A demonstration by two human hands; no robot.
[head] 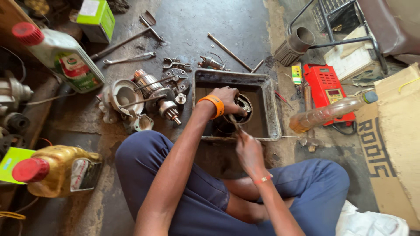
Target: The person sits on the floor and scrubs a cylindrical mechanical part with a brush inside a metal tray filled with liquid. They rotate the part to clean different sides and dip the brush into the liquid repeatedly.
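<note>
Head view: left hand (228, 98) gripped a round housing (239, 109) in the oily tray (272, 114), right hand (248, 150) clasped a thin tool (232, 123); slick metal risked slipping.

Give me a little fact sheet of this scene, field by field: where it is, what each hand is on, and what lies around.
Place: grimy workshop floor; person sits cross-legged in blue trousers
Left hand: grips a dark round metal housing in a metal tray; orange wristband
Right hand: holds a thin tool towards the housing; its tip is hard to make out
Left of tray: dismantled motor parts, spanner
Bottles: white with red cap, golden with red cap, clear plastic
Right of tray: red meter
</note>
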